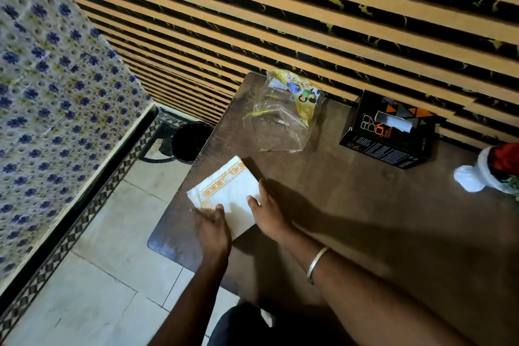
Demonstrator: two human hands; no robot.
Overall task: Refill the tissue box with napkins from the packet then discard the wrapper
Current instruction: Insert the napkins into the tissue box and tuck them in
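Dark table (351, 205), hands flanking napkins (227, 194)

Dark bin (191, 142) on tiled floor (112, 255) beside table (365, 205); red-and-white ornament (488, 168) at right edge.

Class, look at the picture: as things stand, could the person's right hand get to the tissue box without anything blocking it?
Probably yes. The right hand rests on the napkins, and only bare table lies between it and the tissue box by the wall. The wrapper sits off to the left, out of that path.
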